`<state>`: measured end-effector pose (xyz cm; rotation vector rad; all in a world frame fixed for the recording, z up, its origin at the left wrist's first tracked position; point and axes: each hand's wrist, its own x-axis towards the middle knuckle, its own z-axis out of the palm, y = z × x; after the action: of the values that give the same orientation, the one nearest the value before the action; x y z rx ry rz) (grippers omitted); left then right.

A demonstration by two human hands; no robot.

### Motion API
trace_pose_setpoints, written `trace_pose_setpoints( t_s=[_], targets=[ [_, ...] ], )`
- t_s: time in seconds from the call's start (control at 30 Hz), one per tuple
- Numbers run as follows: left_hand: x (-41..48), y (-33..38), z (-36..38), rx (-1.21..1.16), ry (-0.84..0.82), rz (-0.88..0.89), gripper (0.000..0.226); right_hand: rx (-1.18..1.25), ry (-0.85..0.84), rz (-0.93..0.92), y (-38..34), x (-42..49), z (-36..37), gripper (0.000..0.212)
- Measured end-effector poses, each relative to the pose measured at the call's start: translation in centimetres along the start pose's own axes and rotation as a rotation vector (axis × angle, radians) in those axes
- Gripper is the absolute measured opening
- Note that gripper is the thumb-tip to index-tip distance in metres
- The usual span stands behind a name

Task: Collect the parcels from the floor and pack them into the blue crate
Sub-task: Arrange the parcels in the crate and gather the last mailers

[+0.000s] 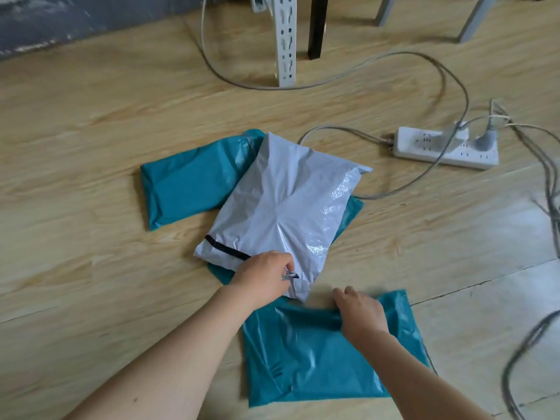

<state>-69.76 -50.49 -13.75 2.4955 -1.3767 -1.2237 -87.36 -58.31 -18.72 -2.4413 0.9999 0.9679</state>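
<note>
A grey-white plastic parcel (285, 204) lies on the wooden floor, overlapping a teal parcel (194, 180) on its left and another teal parcel (353, 215) underneath it, mostly hidden. My left hand (266, 275) pinches the near corner of the grey-white parcel. Closest to me lies a third teal parcel (306, 356); my right hand (362, 313) grips its far edge with curled fingers. The blue crate is not in view.
A white power strip (436, 145) with plugs sits to the right, and grey cables (542, 183) trail across the floor on the right side. A white perforated metal post (285, 40), a black leg and grey furniture legs stand at the back.
</note>
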Motion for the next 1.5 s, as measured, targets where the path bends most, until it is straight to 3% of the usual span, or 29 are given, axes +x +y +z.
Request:
trace_pose_setpoints(
  t_s=[0.27,0.5,0.67,0.9,1.03,1.17,1.3,1.37,1.5],
  targets=[
    [-7.1,0.6,-4.5,-0.055,-0.022,-0.071,0.027,0.017,-0.034,0.010,-1.6,-5.8,-6.9,0.028],
    [-17.8,4.5,-16.2,-0.124,0.028,-0.066,0.036,0.049,0.042,0.000,-4.4,-16.8,-20.1,0.024],
    [-27.0,6.9,-26.4,-0.093,0.092,-0.057,0.048,0.036,0.172,-0.097,-7.7,-25.3,-32.0,0.018],
    [-40.1,7.5,-38.4,0.180,0.279,-0.057,0.062,0.047,0.320,-0.352,-15.1,-36.9,-46.6,0.005],
    [-47.0,5.3,-43.3,0.343,0.298,-0.108,0.055,0.073,0.406,-0.534,-21.3,-42.9,-51.9,0.009],
    [-53.3,1.5,-46.6,0.334,0.393,-0.229,0.051,0.040,0.406,-0.684,-27.6,-46.8,-54.6,0.013],
    [-60.3,-2.7,-48.5,0.466,0.680,-0.196,0.054,0.043,0.338,-0.630,-33.6,-49.4,-55.8,0.042],
    [-63.7,-5.5,-48.4,0.498,0.741,-0.237,0.064,0.131,0.340,-0.573,-36.3,-50.2,-55.8,0.043],
    [-70.4,-10.8,-48.5,0.537,0.784,-0.360,0.079,0.056,0.366,-0.587,-42.1,-51.4,-55.4,0.036]
  ],
)
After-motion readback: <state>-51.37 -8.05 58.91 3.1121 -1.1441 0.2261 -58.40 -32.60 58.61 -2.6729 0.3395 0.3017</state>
